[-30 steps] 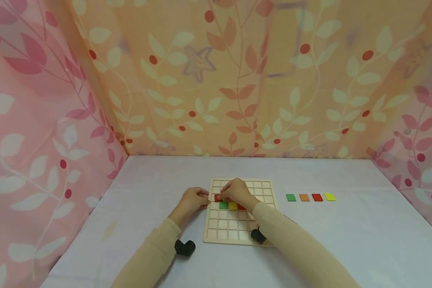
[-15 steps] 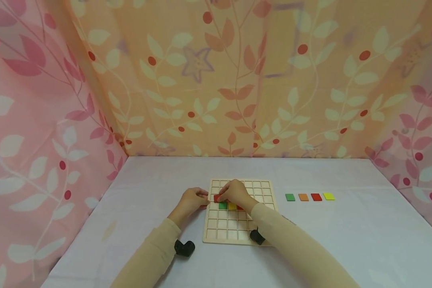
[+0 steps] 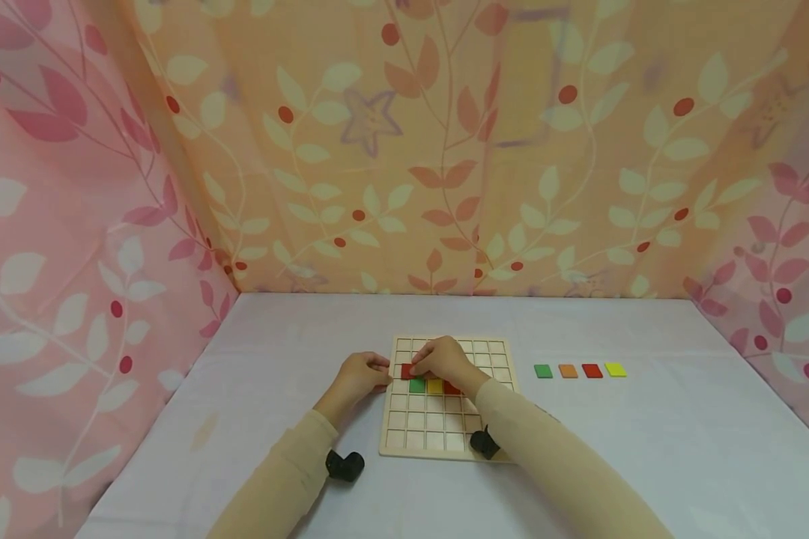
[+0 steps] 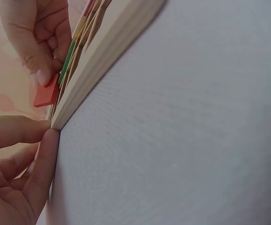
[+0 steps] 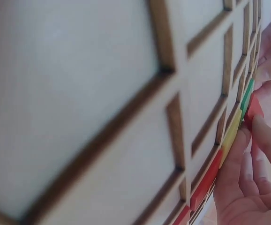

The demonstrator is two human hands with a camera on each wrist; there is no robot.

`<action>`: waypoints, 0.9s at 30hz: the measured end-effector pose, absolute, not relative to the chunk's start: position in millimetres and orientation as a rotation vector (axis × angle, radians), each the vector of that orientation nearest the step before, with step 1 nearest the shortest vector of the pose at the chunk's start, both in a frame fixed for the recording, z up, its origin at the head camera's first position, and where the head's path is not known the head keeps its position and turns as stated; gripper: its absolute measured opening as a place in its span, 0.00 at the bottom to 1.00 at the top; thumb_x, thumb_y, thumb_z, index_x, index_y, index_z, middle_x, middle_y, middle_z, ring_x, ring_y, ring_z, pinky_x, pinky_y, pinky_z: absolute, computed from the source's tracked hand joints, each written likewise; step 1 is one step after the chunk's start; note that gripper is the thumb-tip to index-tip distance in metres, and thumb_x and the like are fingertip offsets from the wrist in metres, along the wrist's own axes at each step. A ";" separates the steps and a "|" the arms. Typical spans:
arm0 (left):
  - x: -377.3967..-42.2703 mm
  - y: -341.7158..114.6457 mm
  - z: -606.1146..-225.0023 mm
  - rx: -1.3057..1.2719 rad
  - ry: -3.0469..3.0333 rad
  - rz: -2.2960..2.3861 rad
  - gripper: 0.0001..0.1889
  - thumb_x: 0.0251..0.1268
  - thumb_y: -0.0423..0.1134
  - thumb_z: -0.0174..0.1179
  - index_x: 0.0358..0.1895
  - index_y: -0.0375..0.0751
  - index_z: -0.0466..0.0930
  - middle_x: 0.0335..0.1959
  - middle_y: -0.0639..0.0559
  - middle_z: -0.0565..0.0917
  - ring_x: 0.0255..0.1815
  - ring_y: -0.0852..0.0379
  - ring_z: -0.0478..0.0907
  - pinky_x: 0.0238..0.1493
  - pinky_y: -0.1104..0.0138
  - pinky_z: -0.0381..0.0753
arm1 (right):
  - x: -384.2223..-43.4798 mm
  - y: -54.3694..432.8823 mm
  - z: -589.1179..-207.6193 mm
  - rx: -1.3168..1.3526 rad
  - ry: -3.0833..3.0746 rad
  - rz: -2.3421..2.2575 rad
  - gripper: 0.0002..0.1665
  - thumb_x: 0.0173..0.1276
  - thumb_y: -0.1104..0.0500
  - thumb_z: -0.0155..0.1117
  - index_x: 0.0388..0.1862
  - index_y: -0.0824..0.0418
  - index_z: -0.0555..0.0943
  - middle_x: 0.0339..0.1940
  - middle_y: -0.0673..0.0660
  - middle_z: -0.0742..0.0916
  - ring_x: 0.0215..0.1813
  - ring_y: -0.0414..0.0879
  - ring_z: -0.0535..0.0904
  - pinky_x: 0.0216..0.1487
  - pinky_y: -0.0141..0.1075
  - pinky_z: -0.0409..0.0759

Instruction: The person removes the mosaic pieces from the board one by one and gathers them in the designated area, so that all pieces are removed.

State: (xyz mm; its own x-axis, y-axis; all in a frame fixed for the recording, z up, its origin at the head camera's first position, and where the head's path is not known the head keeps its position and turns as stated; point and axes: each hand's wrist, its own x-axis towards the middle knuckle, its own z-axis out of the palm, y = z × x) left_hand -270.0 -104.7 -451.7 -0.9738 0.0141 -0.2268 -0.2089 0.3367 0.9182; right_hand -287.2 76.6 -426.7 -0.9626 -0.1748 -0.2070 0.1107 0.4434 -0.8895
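Note:
A wooden grid board (image 3: 414,443) lies on the table. My left hand (image 3: 359,376) pinches its left edge between thumb and finger, as the left wrist view shows. My right hand (image 3: 448,359) reaches across the board and pinches a square red tile (image 3: 407,371) by its side. That red tile (image 4: 45,96) is tilted at the board's surface near the left edge. In the row just nearer to me sit a green tile (image 3: 417,385), a yellow tile (image 3: 434,386) and another red tile (image 3: 452,388). Part of the board is hidden under my right hand and sleeve.
Right of the board, a green tile (image 3: 543,371), an orange tile (image 3: 568,370), a red tile (image 3: 592,370) and a yellow tile (image 3: 616,370) lie in a line. The white-covered table (image 3: 297,318) ends at a floral cloth backdrop (image 3: 404,187). Black wrist-camera mounts (image 3: 345,466) hang under both forearms.
The right fingers have shifted slightly to the right at the red tile, and a bit more of it shows. The left hand stays at the board's edge.

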 end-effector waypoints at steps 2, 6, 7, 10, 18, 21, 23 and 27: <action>-269.6 -104.2 -451.5 -0.182 2.405 1.688 0.13 0.57 0.23 0.65 0.47 0.29 0.81 0.34 0.47 0.82 0.30 0.60 0.78 0.34 0.70 0.85 | -287.7 79.0 -427.0 -0.034 2.371 -1.576 0.06 0.57 0.68 0.74 0.34 0.68 0.87 0.33 0.58 0.89 0.28 0.41 0.84 0.38 0.35 0.88; -269.3 -103.2 -452.3 -0.184 2.406 1.674 0.13 0.58 0.24 0.66 0.47 0.29 0.81 0.34 0.47 0.82 0.30 0.60 0.78 0.34 0.70 0.85 | -288.6 87.6 -426.3 0.041 2.241 -1.687 0.09 0.59 0.68 0.72 0.39 0.68 0.87 0.37 0.58 0.89 0.33 0.42 0.86 0.42 0.37 0.88; -269.3 -103.0 -452.4 -0.182 2.407 1.671 0.13 0.58 0.24 0.66 0.47 0.29 0.81 0.34 0.47 0.82 0.30 0.60 0.78 0.33 0.70 0.85 | -289.1 90.8 -425.7 0.060 2.217 -1.707 0.10 0.60 0.67 0.72 0.41 0.68 0.86 0.39 0.59 0.89 0.34 0.43 0.86 0.43 0.37 0.88; -269.8 -103.2 -452.3 -0.184 2.411 1.677 0.13 0.58 0.24 0.66 0.47 0.29 0.81 0.34 0.47 0.82 0.30 0.60 0.78 0.33 0.70 0.85 | -290.7 102.0 -421.7 0.106 2.192 -1.747 0.13 0.62 0.66 0.70 0.46 0.69 0.85 0.42 0.60 0.88 0.37 0.45 0.86 0.46 0.39 0.88; -269.9 -103.8 -450.8 -0.186 2.417 1.705 0.13 0.57 0.22 0.64 0.47 0.27 0.81 0.33 0.46 0.82 0.30 0.60 0.78 0.33 0.69 0.86 | -288.8 141.2 -409.3 0.064 2.195 -1.803 0.19 0.68 0.65 0.65 0.55 0.75 0.80 0.45 0.61 0.88 0.36 0.42 0.86 0.52 0.41 0.87; -269.3 -104.0 -450.8 -0.190 2.421 1.702 0.13 0.57 0.22 0.64 0.47 0.27 0.81 0.32 0.47 0.81 0.30 0.60 0.78 0.32 0.70 0.85 | -288.6 157.3 -409.0 0.038 2.216 -1.810 0.20 0.67 0.65 0.66 0.55 0.75 0.80 0.41 0.56 0.89 0.36 0.38 0.85 0.48 0.36 0.87; -269.3 -103.7 -451.1 -0.198 2.422 1.701 0.13 0.56 0.21 0.64 0.46 0.28 0.81 0.32 0.48 0.80 0.29 0.60 0.77 0.31 0.70 0.85 | -287.9 168.6 -408.0 0.038 2.223 -1.814 0.21 0.67 0.65 0.66 0.56 0.76 0.80 0.39 0.54 0.89 0.35 0.37 0.85 0.47 0.34 0.87; -270.3 -102.9 -450.7 -0.210 2.415 1.706 0.13 0.56 0.21 0.64 0.47 0.28 0.81 0.31 0.49 0.80 0.28 0.61 0.77 0.31 0.72 0.84 | -285.7 191.3 -403.8 0.114 2.238 -1.816 0.23 0.66 0.64 0.68 0.57 0.75 0.79 0.36 0.51 0.89 0.35 0.36 0.86 0.49 0.35 0.87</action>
State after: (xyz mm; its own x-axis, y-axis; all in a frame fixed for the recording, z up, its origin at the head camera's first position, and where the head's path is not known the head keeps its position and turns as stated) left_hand -270.3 -102.9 -450.7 -0.9743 -0.0126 -0.2249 -0.2162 0.3329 0.9178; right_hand -285.7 191.3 -403.8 -0.9641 -0.0995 -0.2462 0.2204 0.2170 -0.9510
